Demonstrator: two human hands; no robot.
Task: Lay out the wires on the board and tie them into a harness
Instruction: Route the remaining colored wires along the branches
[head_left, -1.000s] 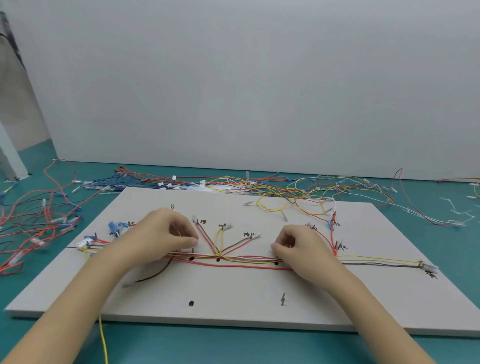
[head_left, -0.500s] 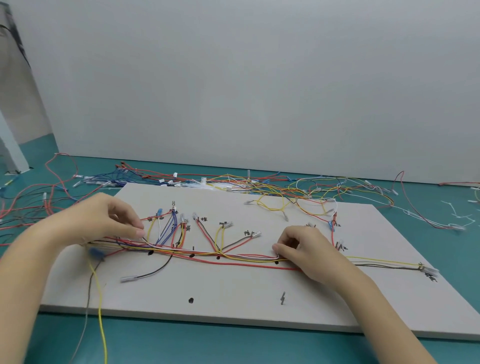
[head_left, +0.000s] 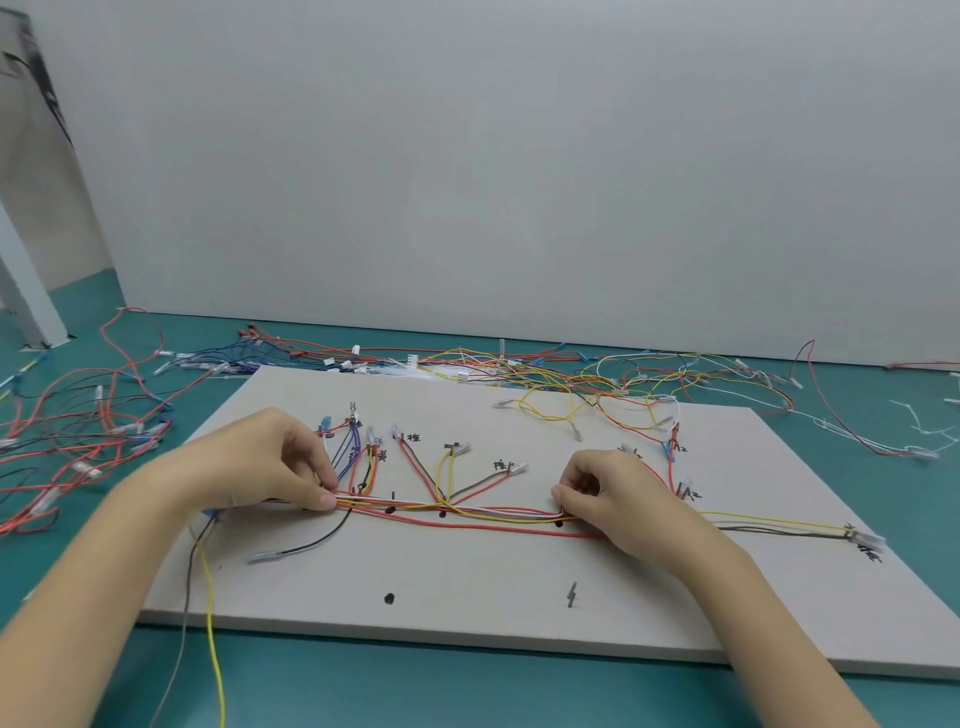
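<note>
A white board (head_left: 467, 587) lies flat on the teal table. Across its middle runs a bundle of red, yellow, white and dark wires (head_left: 452, 512), with branches fanning up to terminals beside handwritten marks. My left hand (head_left: 270, 462) pinches the bundle at its left part, thumb and fingers closed on the wires. My right hand (head_left: 613, 493) pinches the same bundle further right. The stretch between the hands lies straight. A dark wire (head_left: 306, 543) strays down from the bundle, and a yellow wire (head_left: 213, 639) hangs off the board's front left edge.
Loose wires lie in heaps behind the board (head_left: 519, 364) and on the table at the left (head_left: 78, 421). White cable ties (head_left: 924, 431) lie at the far right. A grey wall stands behind. Black dots mark the board's front part (head_left: 389, 598).
My left hand went out to the left along the bundle, then came back right to its present grip. The view shifted slightly. My right hand stayed in place.
</note>
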